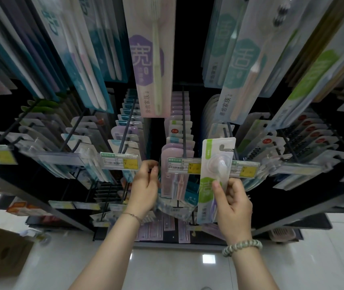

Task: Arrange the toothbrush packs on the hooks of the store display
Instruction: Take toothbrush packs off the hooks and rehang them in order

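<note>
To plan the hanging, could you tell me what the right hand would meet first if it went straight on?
Likely the price tag just behind the pack the right hand holds; depth is unclear.

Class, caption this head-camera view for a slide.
Right hand holds a toothbrush pack before the hooks; left hand hovers alongside.

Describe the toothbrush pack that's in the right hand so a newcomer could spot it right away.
On the black store display, find the middle row of price tags. In front of it the right hand holds one toothbrush pack upright. Unlike its neighbours it is not hung up, and it is white with a lime-green panel.
</note>
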Motion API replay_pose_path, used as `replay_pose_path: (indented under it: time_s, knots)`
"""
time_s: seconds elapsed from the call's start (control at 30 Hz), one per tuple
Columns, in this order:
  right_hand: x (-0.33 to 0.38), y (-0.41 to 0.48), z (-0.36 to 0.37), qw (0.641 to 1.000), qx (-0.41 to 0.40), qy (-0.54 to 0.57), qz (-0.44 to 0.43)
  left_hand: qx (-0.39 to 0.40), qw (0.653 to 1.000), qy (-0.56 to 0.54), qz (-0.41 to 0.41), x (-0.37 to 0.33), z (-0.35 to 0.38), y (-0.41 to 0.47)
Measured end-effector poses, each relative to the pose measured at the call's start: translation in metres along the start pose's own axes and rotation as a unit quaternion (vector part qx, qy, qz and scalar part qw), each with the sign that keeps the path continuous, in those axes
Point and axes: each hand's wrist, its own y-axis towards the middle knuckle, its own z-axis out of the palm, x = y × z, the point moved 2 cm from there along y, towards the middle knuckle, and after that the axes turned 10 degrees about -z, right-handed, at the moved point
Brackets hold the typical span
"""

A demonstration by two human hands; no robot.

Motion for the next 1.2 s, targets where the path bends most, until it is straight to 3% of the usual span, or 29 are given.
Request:
replay_pose_path:
  time_s: [0.13,0.47,1.2]
  knots:
    - [0.0,-0.001,0.001,1.0,0.002,-0.008,0.001,0.0,1.0,-0.007,0.022,-0.007,0.001,0.011]
    - [-0.001,0.001,0.002,1.0,0.003,-0.014,0.003,-0.007,0.984,-0.177,0.028,-0.059,0.004,0.036]
    - [0.001,0.0,-0.005,1.0,0.0,-0.015,0.003,-0.007,0.987,-0.139,0.078,-0.051,0.0,0.057]
